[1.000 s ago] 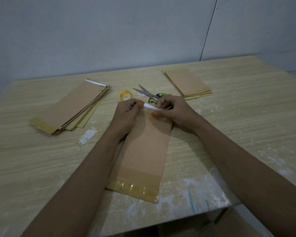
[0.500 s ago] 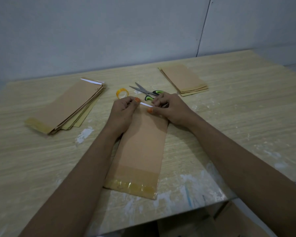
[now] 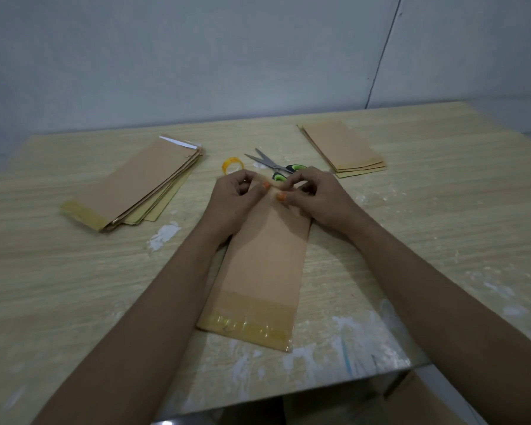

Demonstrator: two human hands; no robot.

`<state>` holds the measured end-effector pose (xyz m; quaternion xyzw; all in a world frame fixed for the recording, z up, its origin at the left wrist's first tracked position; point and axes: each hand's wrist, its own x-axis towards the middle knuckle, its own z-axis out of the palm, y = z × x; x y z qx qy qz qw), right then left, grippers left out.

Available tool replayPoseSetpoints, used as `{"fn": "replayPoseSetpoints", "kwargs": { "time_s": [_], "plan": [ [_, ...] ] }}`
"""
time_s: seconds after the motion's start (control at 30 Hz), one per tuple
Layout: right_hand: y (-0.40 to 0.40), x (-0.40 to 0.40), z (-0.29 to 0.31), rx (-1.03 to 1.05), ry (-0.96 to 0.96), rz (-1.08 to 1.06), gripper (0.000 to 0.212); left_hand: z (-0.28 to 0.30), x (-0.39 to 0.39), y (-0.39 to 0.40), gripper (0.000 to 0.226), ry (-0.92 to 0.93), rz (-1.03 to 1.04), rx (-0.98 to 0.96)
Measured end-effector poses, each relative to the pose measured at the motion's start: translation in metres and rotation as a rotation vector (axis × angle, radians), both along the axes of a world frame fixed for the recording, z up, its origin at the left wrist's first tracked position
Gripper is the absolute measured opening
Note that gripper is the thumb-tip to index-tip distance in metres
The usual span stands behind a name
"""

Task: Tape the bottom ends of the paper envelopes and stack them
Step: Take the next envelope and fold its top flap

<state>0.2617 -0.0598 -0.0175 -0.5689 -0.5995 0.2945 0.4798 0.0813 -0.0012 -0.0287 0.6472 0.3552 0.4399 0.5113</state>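
Envelope [image 3: 265, 265], far end pinched, both hands

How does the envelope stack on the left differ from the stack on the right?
The left stack shows yellowish tape across its near end; the right stack shows no tape. The left stack is fanned, with a white strip at its far end; the right stack is squarer and shows none. The left stack looks longer. Both are brown paper envelopes lying flat on the table, untouched by either hand.

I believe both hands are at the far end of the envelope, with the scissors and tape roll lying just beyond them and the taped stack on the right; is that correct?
Nearly: the head view shows the taped stack on the left, not the right. Both the left hand and right hand are at the far end of the envelope, with scissors and tape roll just beyond.
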Motion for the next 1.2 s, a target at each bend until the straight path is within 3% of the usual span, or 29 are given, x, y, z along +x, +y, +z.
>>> {"fn": "replayPoseSetpoints", "kwargs": {
  "time_s": [0.1, 0.23, 0.33, 0.47, 0.53, 0.63, 0.8, 0.9, 1.1, 1.2],
  "plan": [
    [-0.001, 0.002, 0.002, -0.012, 0.193, -0.044, 0.041, 0.002, -0.002, 0.001, 0.007, -0.027, 0.035, 0.025],
    [-0.002, -0.002, 0.005, -0.057, 0.387, 0.037, 0.027, 0.002, -0.006, 0.002, 0.014, -0.051, 0.087, 0.047],
    [0.0, -0.005, 0.003, -0.05, 0.391, 0.028, 0.018, 0.004, -0.012, -0.002, 0.017, -0.104, 0.081, -0.007],
    [0.004, -0.012, 0.002, -0.037, 0.371, 0.031, 0.021, 0.013, -0.026, -0.005, 0.011, -0.12, 0.07, -0.142],
    [0.006, -0.016, 0.001, -0.02, 0.346, 0.032, 0.023, 0.014, -0.033, -0.004, 0.02, -0.09, 0.09, -0.188],
    [0.01, -0.024, 0.002, 0.006, 0.266, 0.033, 0.023, 0.009, -0.043, 0.0, 0.022, -0.042, 0.104, -0.13],
    [0.02, -0.033, 0.003, -0.022, 0.334, 0.027, 0.015, 0.005, -0.051, 0.007, 0.021, 0.035, 0.155, -0.034],
    [0.032, -0.037, -0.002, 0.073, 0.255, -0.053, 0.01, 0.003, -0.058, 0.013, 0.022, 0.126, 0.195, 0.039],
    [0.057, -0.049, -0.005, 0.371, -0.242, -0.266, 0.013, -0.004, -0.07, 0.026, 0.012, 0.394, 0.317, 0.231],
    [0.069, -0.052, -0.004, 0.372, -0.433, -0.331, 0.019, -0.003, -0.067, 0.03, 0.013, 0.493, 0.344, 0.301]
  ]
}}
